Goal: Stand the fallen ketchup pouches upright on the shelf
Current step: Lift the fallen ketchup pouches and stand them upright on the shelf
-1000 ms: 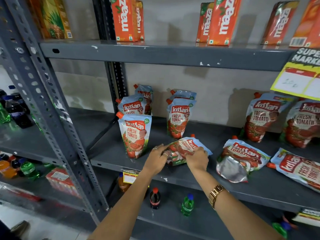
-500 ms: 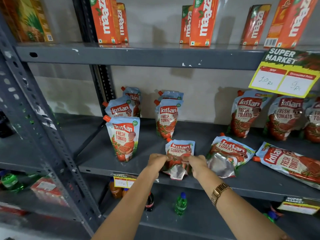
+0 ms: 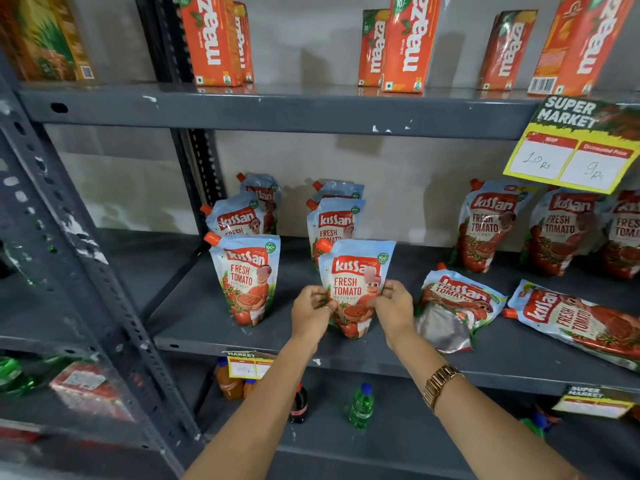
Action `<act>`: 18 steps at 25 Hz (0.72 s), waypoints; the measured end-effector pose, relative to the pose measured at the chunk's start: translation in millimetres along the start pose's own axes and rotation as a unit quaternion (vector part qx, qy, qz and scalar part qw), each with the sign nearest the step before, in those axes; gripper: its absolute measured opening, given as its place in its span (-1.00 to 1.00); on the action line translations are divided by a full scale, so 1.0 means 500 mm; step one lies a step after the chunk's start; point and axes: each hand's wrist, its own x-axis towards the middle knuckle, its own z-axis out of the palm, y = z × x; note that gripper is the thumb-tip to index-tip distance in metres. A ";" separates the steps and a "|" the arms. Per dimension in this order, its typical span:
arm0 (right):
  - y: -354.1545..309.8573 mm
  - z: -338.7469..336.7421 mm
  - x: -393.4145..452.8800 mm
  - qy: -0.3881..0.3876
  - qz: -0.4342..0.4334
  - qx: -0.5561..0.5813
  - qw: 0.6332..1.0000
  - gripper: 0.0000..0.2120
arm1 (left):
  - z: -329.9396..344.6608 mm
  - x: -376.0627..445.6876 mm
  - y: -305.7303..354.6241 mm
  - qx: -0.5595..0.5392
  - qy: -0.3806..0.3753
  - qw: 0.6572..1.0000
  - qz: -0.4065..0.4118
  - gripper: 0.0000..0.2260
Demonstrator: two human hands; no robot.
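A Kissan ketchup pouch [image 3: 355, 282] stands upright near the front of the grey middle shelf [image 3: 346, 355]. My left hand [image 3: 311, 311] pinches its left edge and my right hand [image 3: 394, 308] pinches its right edge. To its right, one pouch [image 3: 457, 306] lies slumped with its silver base showing, and another pouch [image 3: 581, 322] lies flat. Upright pouches stand at the left [image 3: 247, 277], behind the held one [image 3: 334, 220], and against the back wall at the right [image 3: 488, 226].
The upper shelf [image 3: 277, 112] carries orange Maaza juice cartons [image 3: 410, 43]. A yellow price tag [image 3: 575, 147] hangs at the right. Small bottles [image 3: 362, 405] stand on the lower shelf. A perforated grey upright [image 3: 86, 271] rises at the left.
The pouch between my hands went from lying tilted on the shelf to standing upright, with both hands now at its sides. The camera moved closer and slightly right.
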 end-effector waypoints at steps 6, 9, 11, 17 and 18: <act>-0.014 -0.046 -0.007 0.255 -0.148 -0.004 0.955 -0.76 | 0.011 -0.034 0.018 0.002 0.048 0.988 0.143 -0.82; -0.014 -0.088 0.008 0.314 -0.137 0.015 0.939 -0.75 | 0.046 -0.049 0.036 0.026 0.027 0.986 0.164 -0.91; -0.007 -0.120 0.016 0.341 -0.115 0.025 0.933 -0.75 | 0.077 -0.056 0.043 0.036 0.026 0.984 0.175 -0.91; 0.039 -0.233 0.042 0.331 -0.007 -0.034 0.943 -0.76 | 0.188 -0.077 0.046 0.065 -0.021 0.979 0.194 -0.85; 0.046 -0.248 0.048 0.313 0.018 -0.044 0.949 -0.77 | 0.205 -0.079 0.043 0.087 -0.044 0.980 0.174 -0.81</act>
